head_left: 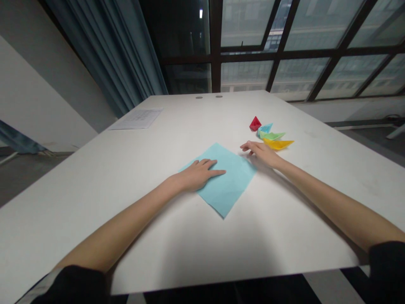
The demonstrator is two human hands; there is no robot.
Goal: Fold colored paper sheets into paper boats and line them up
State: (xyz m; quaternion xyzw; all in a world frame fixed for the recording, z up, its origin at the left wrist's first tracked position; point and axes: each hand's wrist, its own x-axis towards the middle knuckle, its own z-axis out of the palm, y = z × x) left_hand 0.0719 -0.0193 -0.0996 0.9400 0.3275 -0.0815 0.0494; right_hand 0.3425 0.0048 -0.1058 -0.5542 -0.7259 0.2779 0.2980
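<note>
A square sheet of light blue paper (232, 183) lies flat on the white table, turned so that one corner points toward me. My left hand (199, 174) rests on its left part with the fingers stretched out and spread; the sheet's left corner is mostly covered by it. Over the sheet's upper right edge hovers my right hand (257, 152), fingers loosely bent and apart, with nothing seen in them. Just beyond that hand stand folded paper boats: a red one (255, 124), a blue one (264, 129), a green one (272, 136) and a yellow one (279, 144).
The white table (133, 169) reaches back toward dark-framed windows (247, 69). A printed sheet of paper (137, 119) lies at its far left. Two round grey discs (219, 96) sit near the far edge. A blue curtain (110, 50) hangs behind on the left.
</note>
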